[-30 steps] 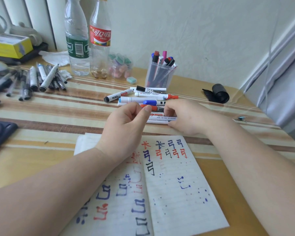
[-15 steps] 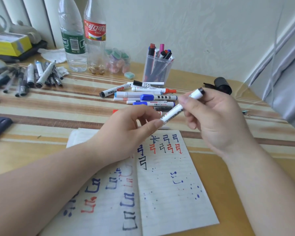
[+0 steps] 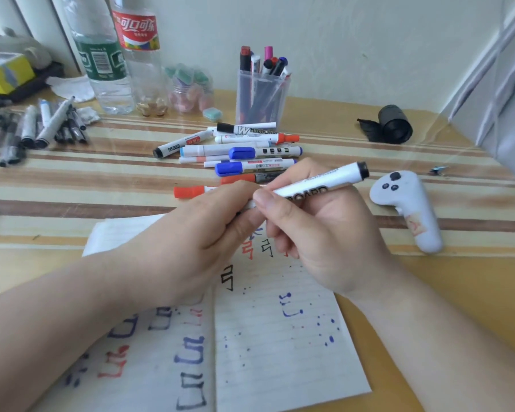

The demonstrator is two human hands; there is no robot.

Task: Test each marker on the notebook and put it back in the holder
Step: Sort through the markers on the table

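Head view: both hands, left hand (image 3: 191,242) and right hand (image 3: 324,233), grasp white marker (image 3: 318,185) above notebook (image 3: 280,337); marker's near end hidden under left fingers.

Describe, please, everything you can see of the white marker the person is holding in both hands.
The white marker has a smooth, plastic-looking white barrel with black printed letters, partly reading BOARD, and a black end pointing up and to the right. It is tilted and held in the air near the far edge of the open notebook. The right hand pinches the barrel between thumb and fingers. The left hand grips and hides its lower left end, so I cannot tell whether a cap is on.
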